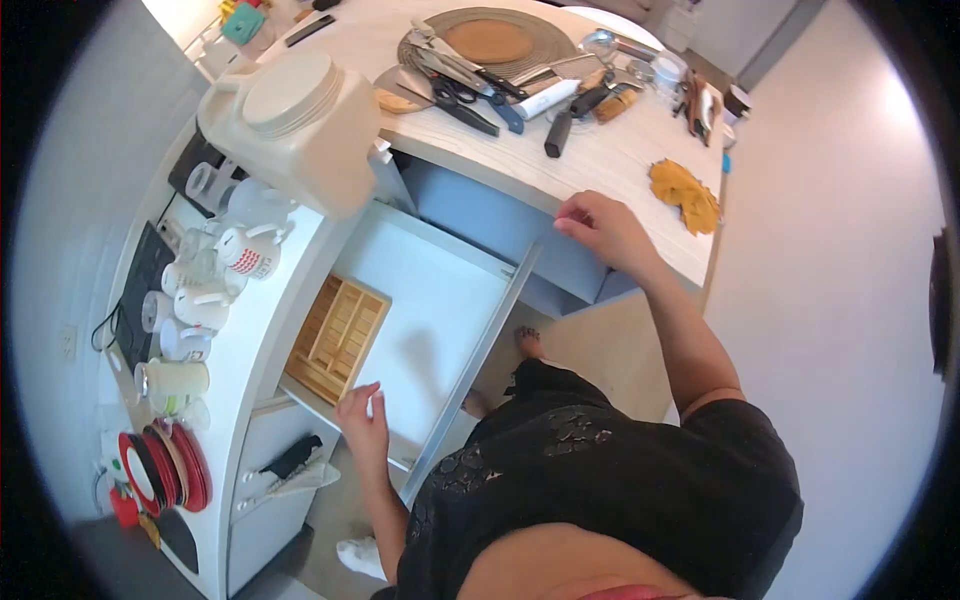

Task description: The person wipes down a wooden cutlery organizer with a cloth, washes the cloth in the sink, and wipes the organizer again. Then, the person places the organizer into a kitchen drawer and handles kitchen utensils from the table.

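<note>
My left hand [364, 420] hovers over the side of a pulled-out white drawer [440, 300], close to a bamboo organizer tray [362, 330]. Its thumb and fingers are apart, holding nothing. The divided tray sits at one end of the drawer; its slots show no utensils. My right hand [603, 228] is beside the countertop edge, above the far corner of the drawer front. Its fingers curl loosely, with a small gap to the thumb and nothing visible between them. On the countertop [600, 170] lie scissors [455, 92], knives, a black-handled utensil [562, 130] and other kitchen tools.
A yellow cloth [685, 195] lies near the countertop's right edge. Round woven placemats [490, 42] are at the back. A large beige plastic jug [300, 130] stands at the left corner. Mugs [248, 252] and red plates [180, 465] line the left counter.
</note>
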### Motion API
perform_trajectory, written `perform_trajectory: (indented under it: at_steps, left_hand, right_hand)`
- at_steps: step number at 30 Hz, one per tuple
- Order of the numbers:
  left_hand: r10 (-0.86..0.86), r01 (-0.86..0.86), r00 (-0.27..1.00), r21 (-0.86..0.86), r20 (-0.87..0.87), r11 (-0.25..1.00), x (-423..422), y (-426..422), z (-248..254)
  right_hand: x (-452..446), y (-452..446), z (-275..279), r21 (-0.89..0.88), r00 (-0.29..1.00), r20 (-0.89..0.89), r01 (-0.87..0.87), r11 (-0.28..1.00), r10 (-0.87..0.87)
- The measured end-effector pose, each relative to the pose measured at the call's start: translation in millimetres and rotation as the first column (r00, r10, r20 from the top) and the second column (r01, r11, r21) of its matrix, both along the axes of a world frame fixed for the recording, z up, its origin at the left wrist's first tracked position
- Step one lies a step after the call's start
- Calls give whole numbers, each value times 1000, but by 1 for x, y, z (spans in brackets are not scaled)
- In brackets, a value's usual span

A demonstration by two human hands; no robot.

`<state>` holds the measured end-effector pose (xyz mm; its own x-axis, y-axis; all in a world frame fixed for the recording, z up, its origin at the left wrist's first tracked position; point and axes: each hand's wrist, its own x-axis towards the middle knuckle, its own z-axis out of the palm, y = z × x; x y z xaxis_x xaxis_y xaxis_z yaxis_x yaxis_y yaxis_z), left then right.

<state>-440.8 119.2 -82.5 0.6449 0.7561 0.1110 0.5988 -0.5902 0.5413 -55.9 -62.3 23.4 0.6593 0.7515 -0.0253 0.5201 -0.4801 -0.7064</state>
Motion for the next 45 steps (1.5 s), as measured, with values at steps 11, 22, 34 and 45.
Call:
perform_trajectory:
  at_steps: [11, 22, 34, 45]
  left_hand:
    - [-79, 76, 993, 39, 91, 996, 132, -41, 25]
    - [187, -194, 978, 69, 96, 979, 121, -101, 30]
    - [368, -345, 908, -142, 201, 928, 139, -102, 42]
    - [74, -11, 954, -211, 292, 977, 234, -28, 79]
  right_hand:
    - [106, 81, 20, 141, 889, 385, -322, 936, 248]
    - [95, 317, -65, -25, 535, 825, -287, 958, 181]
    - [110, 338, -44, 79, 715, 683, -273, 959, 148]
    - [154, 305, 3, 276, 765, 643, -203, 940, -23]
